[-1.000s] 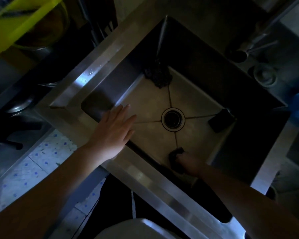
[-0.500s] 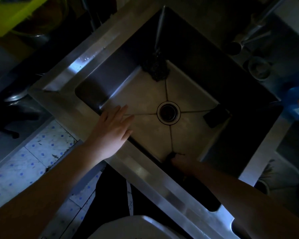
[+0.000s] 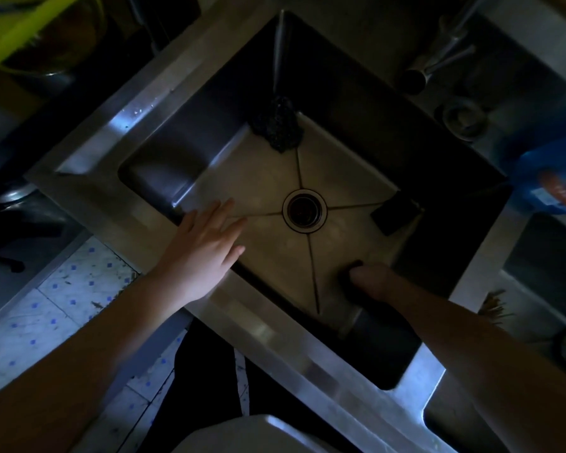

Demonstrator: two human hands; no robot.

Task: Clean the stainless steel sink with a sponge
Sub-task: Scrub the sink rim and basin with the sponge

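The stainless steel sink point(image 3: 262, 178) fills the middle of the dim head view, its round drain point(image 3: 304, 209) at the centre. My right hand point(image 3: 374, 281) is down on the sink floor near the front right, gripping a dark sponge point(image 3: 348, 276) that shows only as a dark edge under the fingers. My left hand point(image 3: 203, 253) rests flat on the sink's front rim, fingers straight and reaching over the basin. A dark scouring pad point(image 3: 276, 125) lies in the far corner. A second dark block point(image 3: 392, 212) sits by the right wall.
A faucet point(image 3: 438, 60) stands at the back right beside a small round fitting point(image 3: 464, 117). A blue bottle point(image 3: 556, 178) is at the right edge. A yellow rack point(image 3: 20, 27) is at top left. Patterned floor tiles point(image 3: 46, 308) lie below left.
My right hand has slid the sponge along the sink floor from the front corner toward the right. The left hand stays on the rim. The camera view has shifted slightly.
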